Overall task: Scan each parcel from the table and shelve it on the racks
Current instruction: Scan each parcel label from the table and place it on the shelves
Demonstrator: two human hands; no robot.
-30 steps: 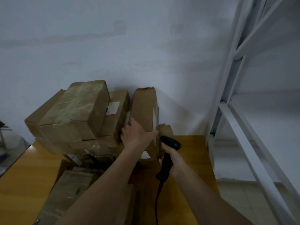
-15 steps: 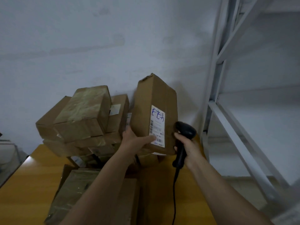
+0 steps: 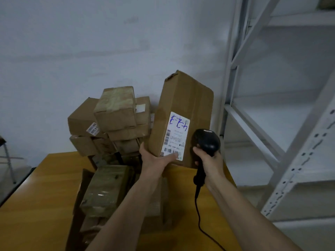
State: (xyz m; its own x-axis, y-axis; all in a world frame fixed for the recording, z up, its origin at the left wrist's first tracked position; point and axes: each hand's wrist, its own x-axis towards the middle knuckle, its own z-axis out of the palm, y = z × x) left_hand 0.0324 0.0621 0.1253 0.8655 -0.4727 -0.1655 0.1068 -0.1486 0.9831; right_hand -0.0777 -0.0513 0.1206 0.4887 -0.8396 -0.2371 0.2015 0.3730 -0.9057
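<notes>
Head view: the left hand's (image 3: 154, 159) thumb lies across the bottom of the white label (image 3: 175, 136), its fingers tucked behind and under the tall cardboard parcel (image 3: 183, 113), gripping the box at its lower corner. The parcel stands nearly upright, tilted slightly, lifted above the wooden table (image 3: 41, 196) with the label facing the camera. Just right of it, the right hand (image 3: 208, 161) clenches the handle of a black barcode scanner (image 3: 206, 142), whose head sits beside the label; its cable (image 3: 199, 214) trails down. Left of the parcel, a heap of cardboard boxes (image 3: 112, 124) is stacked against the wall. The white metal racks (image 3: 272, 124) stand to the right.
</notes>
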